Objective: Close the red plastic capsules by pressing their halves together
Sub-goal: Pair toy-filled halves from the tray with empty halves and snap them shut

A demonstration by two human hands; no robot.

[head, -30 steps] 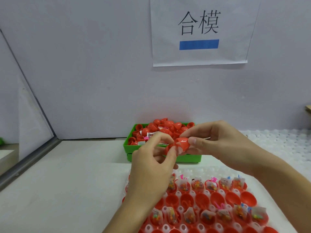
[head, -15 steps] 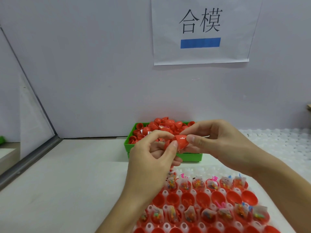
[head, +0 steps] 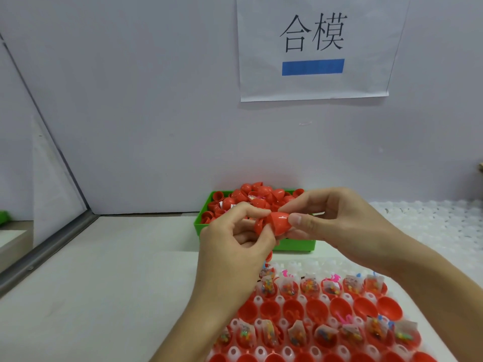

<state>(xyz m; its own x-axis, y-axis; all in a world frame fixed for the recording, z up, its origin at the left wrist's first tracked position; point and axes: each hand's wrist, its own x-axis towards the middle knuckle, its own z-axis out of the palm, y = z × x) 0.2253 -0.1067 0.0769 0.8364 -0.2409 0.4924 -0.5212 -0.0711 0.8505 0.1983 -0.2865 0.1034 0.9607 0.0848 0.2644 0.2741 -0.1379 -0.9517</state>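
Capsule (head: 274, 223) partly hidden by fingers, seam hard to judge; held above table, pinched by left hand (head: 235, 246) and right hand (head: 337, 226). Green bin (head: 261, 246) behind holds red capsules. Tray (head: 326, 320), cut off below, holds red halves, some with packets.
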